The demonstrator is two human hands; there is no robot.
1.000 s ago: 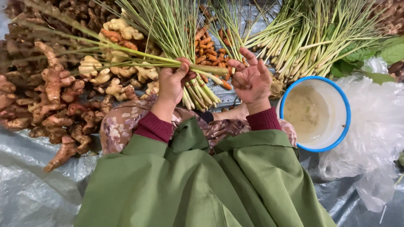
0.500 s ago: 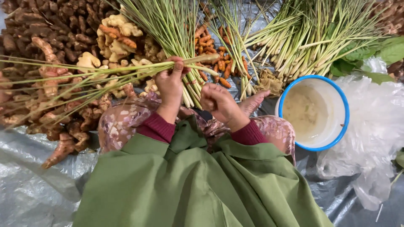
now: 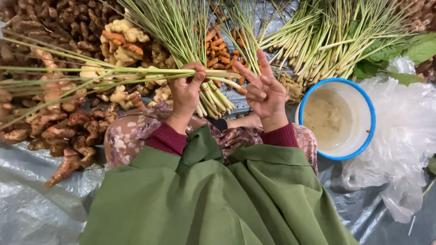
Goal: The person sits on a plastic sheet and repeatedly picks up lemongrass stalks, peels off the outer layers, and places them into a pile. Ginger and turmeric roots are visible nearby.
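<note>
Since half a second ago the right hand [image 3: 265, 93] has come up off the bundle and now stands beside the stalk ends with its fingers spread and empty, palm turned toward the camera, while the left hand [image 3: 186, 90] stays clamped around the lemongrass bundle [image 3: 91, 77], thumb and fingers wrapped at the thick end near the middle of the frame. That bundle lies almost level, its long pale-green stalks running out to the left edge and fanning slightly, so the work in hand looks, as a judgement, to sit between one wrap or tidy and the next, with only the one hand keeping the stalks together. At the far left, under and behind the stalks, lies a heap of brown galangal roots [image 3: 50, 118], with paler ginger [image 3: 120, 43] above it toward the upper middle. Just beyond the left hand a second tied lemongrass sheaf [image 3: 181, 31] stands fanned upward, its cut ends just beside the wrist, and orange turmeric fingers [image 3: 220, 50] lie between the two hands at the top. Below, a green garment [image 3: 204, 199] covers the lap and fills the lower middle. Right of the open hand sits a white bowl with a blue rim [image 3: 369, 106], with loose lemongrass [image 3: 336, 41] piled above it, green leaves [image 3: 418, 47] at the upper right and crumpled clear plastic [image 3: 404, 136] at the right edge. The crowding of roots and sheaves leaves little free room around the held stalks.
</note>
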